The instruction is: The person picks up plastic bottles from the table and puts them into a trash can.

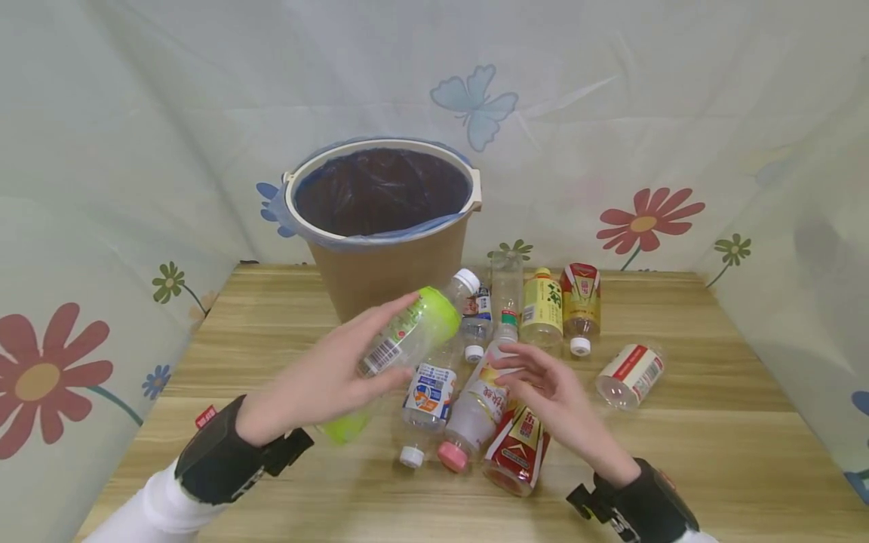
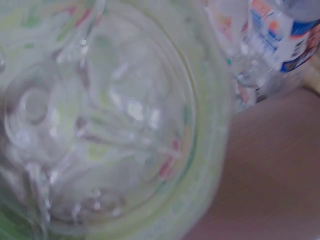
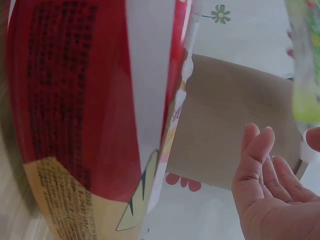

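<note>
In the head view my left hand grips a clear plastic bottle with a green label, tilted with its white cap up and to the right. The bottle's base fills much of the left wrist view. My right hand has loosely bent fingers and holds nothing. It is over a pink-capped bottle and a red-labelled bottle; whether it touches either I cannot tell. Left of these lies a bottle with a blue and white label. Part of another green item shows below my left hand.
Behind the bottles stands a brown bin lined with a blue bag. Along its right lie a yellow-labelled bottle, a red and gold one and a clear one. A short bottle lies farther right on the wooden table.
</note>
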A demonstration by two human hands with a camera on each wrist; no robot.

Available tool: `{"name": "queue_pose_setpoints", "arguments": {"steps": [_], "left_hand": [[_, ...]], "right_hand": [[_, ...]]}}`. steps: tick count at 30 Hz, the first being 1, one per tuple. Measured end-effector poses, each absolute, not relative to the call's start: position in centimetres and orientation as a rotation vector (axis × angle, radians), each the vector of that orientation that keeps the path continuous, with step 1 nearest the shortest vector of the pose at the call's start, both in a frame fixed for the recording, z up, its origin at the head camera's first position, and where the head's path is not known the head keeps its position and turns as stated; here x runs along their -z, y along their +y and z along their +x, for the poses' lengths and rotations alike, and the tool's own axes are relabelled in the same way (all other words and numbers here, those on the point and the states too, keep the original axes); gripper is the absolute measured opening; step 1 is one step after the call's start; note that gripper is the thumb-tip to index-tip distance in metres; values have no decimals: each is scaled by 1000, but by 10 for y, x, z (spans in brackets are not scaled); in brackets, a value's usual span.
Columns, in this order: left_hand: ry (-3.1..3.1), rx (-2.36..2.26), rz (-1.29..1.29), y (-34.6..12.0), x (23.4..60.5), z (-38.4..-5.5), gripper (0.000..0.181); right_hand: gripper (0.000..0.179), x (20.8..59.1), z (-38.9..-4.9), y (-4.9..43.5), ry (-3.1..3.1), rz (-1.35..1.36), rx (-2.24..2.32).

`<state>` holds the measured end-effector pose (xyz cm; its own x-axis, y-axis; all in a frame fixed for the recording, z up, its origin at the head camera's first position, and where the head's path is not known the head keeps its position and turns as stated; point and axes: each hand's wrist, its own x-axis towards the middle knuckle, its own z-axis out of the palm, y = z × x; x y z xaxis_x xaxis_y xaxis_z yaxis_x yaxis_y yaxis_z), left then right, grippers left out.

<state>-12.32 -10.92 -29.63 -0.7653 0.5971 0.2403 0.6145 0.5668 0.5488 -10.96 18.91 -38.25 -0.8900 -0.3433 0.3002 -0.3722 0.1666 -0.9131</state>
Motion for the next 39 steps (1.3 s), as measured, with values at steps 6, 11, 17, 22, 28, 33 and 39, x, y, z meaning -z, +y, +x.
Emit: {"name": "queue_pose_setpoints", "arguments": {"steps": [6,11,17,22,28,33,39], "left_hand": [[-2726,925,-1041,-104,256,-141,78],[-2716,937,-1002,-104,221,-153,77],[-2695,962,-852,-108,184,-173,76],[-2646,1048,-700,-111,168,-197,77],[-2521,1056,-577,-110,173,-229,77],[-2465,938,-505,-109,187,-253,75],[-2563,822,-494,-109,202,-267,74]], "right_hand": [[42,386,-109,188,-2359,776,-1849],[42,388,-109,186,-2358,781,-1857],[41,390,-107,183,-2378,767,-1862],[42,392,-107,182,-2421,740,-1860],[43,395,-107,182,-2454,705,-1876],[43,395,-106,182,-2453,704,-1879],[42,395,-106,182,-2457,698,-1863]]}}
